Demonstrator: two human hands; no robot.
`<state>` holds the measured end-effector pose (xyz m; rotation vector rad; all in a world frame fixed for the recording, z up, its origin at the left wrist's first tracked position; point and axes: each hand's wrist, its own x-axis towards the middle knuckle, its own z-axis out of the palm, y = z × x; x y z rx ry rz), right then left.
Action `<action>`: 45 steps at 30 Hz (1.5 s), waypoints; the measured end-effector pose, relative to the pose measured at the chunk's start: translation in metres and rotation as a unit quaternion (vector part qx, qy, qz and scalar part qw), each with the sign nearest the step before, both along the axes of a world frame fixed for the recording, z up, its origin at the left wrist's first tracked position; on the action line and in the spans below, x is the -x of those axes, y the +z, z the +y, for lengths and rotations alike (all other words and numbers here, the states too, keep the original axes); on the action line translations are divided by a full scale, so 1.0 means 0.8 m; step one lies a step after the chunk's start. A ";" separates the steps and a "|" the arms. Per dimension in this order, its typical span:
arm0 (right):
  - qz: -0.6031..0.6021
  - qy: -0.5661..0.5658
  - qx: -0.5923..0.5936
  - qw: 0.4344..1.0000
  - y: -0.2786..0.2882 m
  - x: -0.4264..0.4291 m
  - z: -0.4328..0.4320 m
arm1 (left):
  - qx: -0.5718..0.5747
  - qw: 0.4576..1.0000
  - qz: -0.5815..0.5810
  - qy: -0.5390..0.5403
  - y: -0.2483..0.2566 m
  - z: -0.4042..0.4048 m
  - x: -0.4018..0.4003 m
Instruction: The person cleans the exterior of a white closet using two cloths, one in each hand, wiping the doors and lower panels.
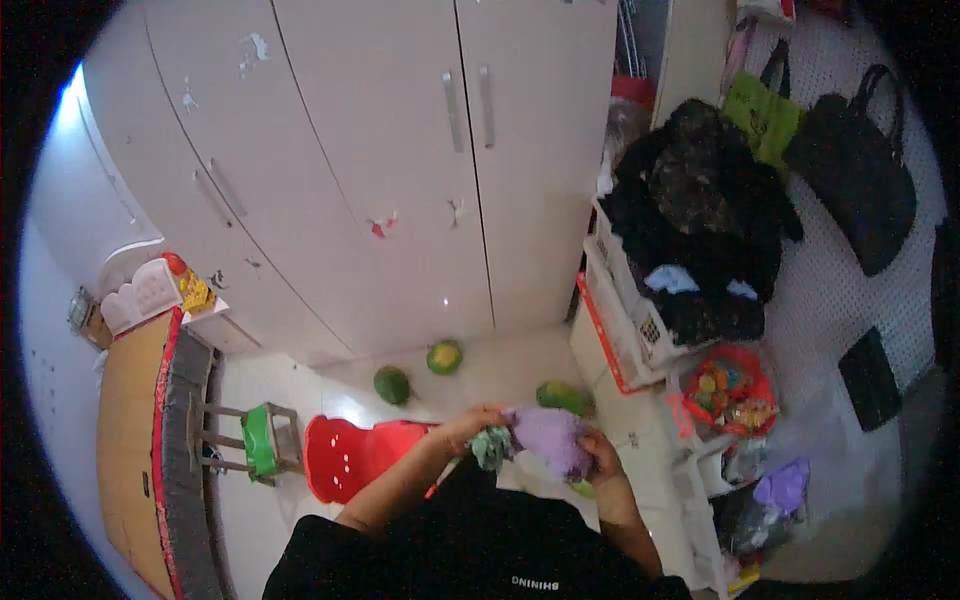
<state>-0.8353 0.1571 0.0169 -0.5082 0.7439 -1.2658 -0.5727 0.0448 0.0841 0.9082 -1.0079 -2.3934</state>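
Observation:
In front of my dark shirt, both hands hold a soft purple object (551,439) with a fuzzy-looking surface. My left hand (472,429) grips its left end. Beside those fingers hangs a ruffled grey-green piece (492,448); whether it is joined to the purple object I cannot tell. My right hand (600,455) holds the opposite end, its fingers partly hidden. Just beyond, on the floor, lies a long green-and-yellow melon-like object (565,397). Two rounder ones, a dark green one (392,385) and a green one with a yellow patch (444,358), lie farther off.
Tall white wardrobe doors (390,187) rise ahead. A red seat (345,457) and a small green-topped stool (260,442) stand left, near a bed edge (161,450). At right are a white basket (630,315) under dark clothes (697,210) and a red bag (731,390).

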 end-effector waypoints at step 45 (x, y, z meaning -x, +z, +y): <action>0.480 -0.410 0.613 0.475 0.810 -0.108 -0.833 | 0.775 0.050 -0.240 0.583 0.647 -0.723 -0.206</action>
